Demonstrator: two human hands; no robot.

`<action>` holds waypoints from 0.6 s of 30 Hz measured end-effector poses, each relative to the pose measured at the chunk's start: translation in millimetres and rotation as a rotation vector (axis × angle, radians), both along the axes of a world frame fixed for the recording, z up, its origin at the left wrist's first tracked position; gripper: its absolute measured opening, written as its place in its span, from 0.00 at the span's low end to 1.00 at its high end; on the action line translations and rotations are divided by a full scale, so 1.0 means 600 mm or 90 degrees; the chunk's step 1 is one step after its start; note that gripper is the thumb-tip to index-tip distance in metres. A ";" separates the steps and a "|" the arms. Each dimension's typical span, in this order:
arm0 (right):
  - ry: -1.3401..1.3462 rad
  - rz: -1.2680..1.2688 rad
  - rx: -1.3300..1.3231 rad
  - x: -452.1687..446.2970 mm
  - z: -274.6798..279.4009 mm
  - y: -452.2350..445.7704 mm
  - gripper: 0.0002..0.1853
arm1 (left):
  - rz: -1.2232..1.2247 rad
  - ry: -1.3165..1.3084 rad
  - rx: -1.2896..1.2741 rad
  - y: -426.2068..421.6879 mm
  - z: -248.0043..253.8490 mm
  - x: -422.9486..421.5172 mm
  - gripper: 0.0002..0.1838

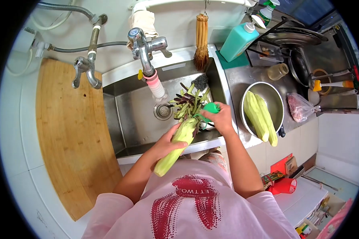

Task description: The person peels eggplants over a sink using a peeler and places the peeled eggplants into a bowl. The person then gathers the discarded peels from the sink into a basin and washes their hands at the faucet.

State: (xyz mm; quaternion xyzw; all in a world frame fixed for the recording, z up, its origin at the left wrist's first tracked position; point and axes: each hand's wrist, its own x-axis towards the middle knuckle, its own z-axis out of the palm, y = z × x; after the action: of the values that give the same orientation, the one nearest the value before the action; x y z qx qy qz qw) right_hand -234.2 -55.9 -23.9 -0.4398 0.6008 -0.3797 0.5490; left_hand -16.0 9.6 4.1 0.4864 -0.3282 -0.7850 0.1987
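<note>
My left hand [166, 145] is wrapped round a mostly peeled eggplant [170, 156], pale green, tilted over the sink's front edge. Dark purple skin still shows at its far end. In my right hand [222, 118] is a green peeler [210, 108], closed in the fingers, close to that far end; whether its blade touches the eggplant I cannot make out. A heap of purple and green peelings [185, 104] lies in the steel sink [137, 119] just beyond both hands. To the right, two peeled eggplants [256, 114] rest in a metal bowl [278, 98], their ends over its rim.
A faucet [141, 49] with a pink-and-white nozzle [156, 85] hangs over the sink. Left stands a wooden board [73, 131]. A dark scrubber [201, 81] sits at the sink's back right. Beyond are a teal pump bottle [238, 42], a jar [278, 71] and a bagged item [300, 107].
</note>
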 end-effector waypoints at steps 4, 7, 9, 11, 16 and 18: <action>0.027 -0.033 -0.030 -0.014 0.001 -0.003 0.09 | -0.006 0.023 0.085 0.006 0.022 0.008 0.40; 0.009 -0.024 -0.017 -0.004 0.009 0.005 0.09 | 0.103 0.088 0.129 0.005 -0.003 0.001 0.35; -0.095 0.004 0.001 0.001 0.020 0.011 0.08 | 0.078 0.062 0.104 0.003 -0.010 0.001 0.32; -0.118 0.048 0.010 0.008 0.031 0.017 0.08 | 0.092 0.086 0.120 0.003 -0.018 0.001 0.32; -0.094 0.123 0.012 0.020 0.027 0.017 0.08 | 0.089 0.144 0.147 -0.001 -0.013 0.005 0.32; -0.095 0.086 -0.009 0.019 0.004 0.013 0.08 | 0.068 0.112 0.118 -0.002 0.000 0.009 0.32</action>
State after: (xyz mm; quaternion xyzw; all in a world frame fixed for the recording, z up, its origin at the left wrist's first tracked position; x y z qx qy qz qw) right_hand -223.1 -48.2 -21.6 -0.4538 0.5244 -0.3776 0.6136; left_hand -10.9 8.6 4.0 0.4483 -0.2094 -0.8400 0.2225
